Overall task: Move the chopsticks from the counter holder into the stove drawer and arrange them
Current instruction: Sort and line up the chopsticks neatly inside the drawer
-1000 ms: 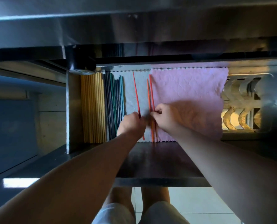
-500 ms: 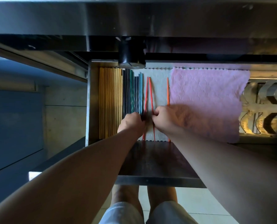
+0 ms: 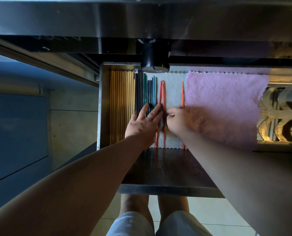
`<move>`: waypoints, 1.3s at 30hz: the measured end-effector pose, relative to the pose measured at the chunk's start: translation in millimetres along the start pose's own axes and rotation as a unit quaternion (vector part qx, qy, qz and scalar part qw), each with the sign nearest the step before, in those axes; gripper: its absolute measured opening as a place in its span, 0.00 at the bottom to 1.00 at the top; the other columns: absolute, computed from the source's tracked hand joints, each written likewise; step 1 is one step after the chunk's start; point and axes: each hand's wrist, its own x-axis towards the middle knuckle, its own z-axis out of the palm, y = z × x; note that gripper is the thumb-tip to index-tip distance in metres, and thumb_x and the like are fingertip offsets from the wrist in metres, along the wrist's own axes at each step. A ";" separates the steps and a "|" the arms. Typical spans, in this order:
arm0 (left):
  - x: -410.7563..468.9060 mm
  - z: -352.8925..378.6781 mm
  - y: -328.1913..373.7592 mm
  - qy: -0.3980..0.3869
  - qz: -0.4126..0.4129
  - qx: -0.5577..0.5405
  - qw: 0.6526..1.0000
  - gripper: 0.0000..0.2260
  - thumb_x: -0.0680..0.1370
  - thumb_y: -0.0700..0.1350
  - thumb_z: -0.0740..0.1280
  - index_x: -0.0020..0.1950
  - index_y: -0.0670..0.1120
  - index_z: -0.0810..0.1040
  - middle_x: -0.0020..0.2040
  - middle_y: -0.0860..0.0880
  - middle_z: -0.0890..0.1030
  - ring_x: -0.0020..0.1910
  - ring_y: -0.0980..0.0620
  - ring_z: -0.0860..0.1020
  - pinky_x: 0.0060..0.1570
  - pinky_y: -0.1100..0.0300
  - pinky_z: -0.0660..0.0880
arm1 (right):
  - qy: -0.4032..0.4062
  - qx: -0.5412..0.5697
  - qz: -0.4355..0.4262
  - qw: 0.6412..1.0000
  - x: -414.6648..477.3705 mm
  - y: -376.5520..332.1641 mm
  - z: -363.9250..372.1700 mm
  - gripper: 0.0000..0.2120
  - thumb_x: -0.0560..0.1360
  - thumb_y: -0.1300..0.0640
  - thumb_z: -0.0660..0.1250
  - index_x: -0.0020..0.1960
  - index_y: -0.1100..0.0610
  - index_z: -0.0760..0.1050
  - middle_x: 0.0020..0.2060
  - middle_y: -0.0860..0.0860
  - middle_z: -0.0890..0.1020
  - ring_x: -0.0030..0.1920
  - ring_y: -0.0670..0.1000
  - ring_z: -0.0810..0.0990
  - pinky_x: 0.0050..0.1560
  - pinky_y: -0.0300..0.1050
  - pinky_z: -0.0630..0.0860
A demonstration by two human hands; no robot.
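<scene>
The lone red plastic chopstick [image 3: 182, 94] runs front-to-back under the curled right hand [image 3: 178, 120], grip unclear. The flat, straight-fingered left hand [image 3: 141, 123] rests against the red chopstick pair [image 3: 163, 94] beside it.

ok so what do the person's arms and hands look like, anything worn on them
The left forearm and right forearm are bare, with no sleeves, watch or bracelet in view. The left hand wears a thin pale metal ring on one finger. No ring or glove shows on the right hand.
</scene>
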 end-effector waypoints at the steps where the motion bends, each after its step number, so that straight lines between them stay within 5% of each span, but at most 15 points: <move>1: -0.7 2.2 -1.8 -0.005 -0.002 0.011 1.000 0.41 0.78 0.40 0.61 0.78 0.55 0.35 0.76 0.59 0.30 0.78 0.45 0.38 0.73 0.43 0.49 | -0.005 0.005 -0.006 1.000 -0.5 -1.1 1.1 0.14 0.75 0.64 0.61 0.54 0.58 0.82 0.53 0.56 0.84 0.56 0.57 0.80 0.53 0.38 0.71; 10: -6.9 7.3 -3.2 -0.002 -0.009 0.020 1.000 0.39 0.78 0.41 0.59 0.78 0.50 0.33 0.77 0.55 0.32 0.78 0.46 0.39 0.73 0.43 0.50 | -0.024 0.021 0.010 0.999 -1.1 -7.6 0.7 0.14 0.74 0.62 0.60 0.54 0.56 0.83 0.53 0.55 0.84 0.56 0.56 0.80 0.51 0.36 0.68; 18: -3.1 5.8 -2.3 -0.002 -0.020 0.012 1.000 0.40 0.78 0.39 0.60 0.77 0.52 0.32 0.76 0.57 0.28 0.78 0.47 0.38 0.74 0.44 0.49 | -0.037 0.011 0.008 0.999 -3.3 -12.3 -1.8 0.13 0.73 0.63 0.60 0.50 0.60 0.82 0.49 0.58 0.84 0.52 0.59 0.81 0.52 0.44 0.75; 24: -0.4 -3.8 4.1 -0.027 -0.001 0.022 0.999 0.38 0.78 0.39 0.61 0.79 0.56 0.40 0.76 0.54 0.29 0.78 0.46 0.37 0.73 0.42 0.50 | 0.114 -0.056 0.012 0.992 3.9 6.6 -25.7 0.10 0.74 0.60 0.63 0.54 0.56 0.78 0.51 0.56 0.82 0.51 0.60 0.80 0.44 0.44 0.70; 29: -1.0 -6.9 8.3 -0.023 -0.013 0.003 1.000 0.37 0.78 0.37 0.61 0.79 0.57 0.45 0.78 0.55 0.32 0.78 0.46 0.39 0.73 0.41 0.51 | 0.074 -0.131 0.041 0.988 14.6 25.0 -36.3 0.14 0.75 0.58 0.66 0.59 0.61 0.71 0.55 0.61 0.77 0.53 0.62 0.78 0.43 0.46 0.68; 36: -1.8 -3.1 1.7 -0.013 -0.005 -0.002 1.000 0.38 0.77 0.38 0.62 0.79 0.56 0.44 0.78 0.56 0.33 0.78 0.48 0.40 0.73 0.43 0.54 | 0.018 -0.176 0.025 0.984 21.8 20.6 -32.3 0.07 0.74 0.60 0.65 0.48 0.63 0.77 0.45 0.61 0.82 0.47 0.60 0.80 0.39 0.42 0.65; 39: -2.1 -2.1 -0.4 -0.015 -0.004 0.000 1.000 0.38 0.77 0.37 0.61 0.79 0.55 0.42 0.78 0.56 0.33 0.78 0.49 0.40 0.73 0.44 0.53 | 0.017 -0.134 0.056 0.989 20.6 14.5 -35.5 0.04 0.72 0.59 0.66 0.41 0.60 0.76 0.35 0.57 0.76 0.38 0.58 0.76 0.33 0.39 0.62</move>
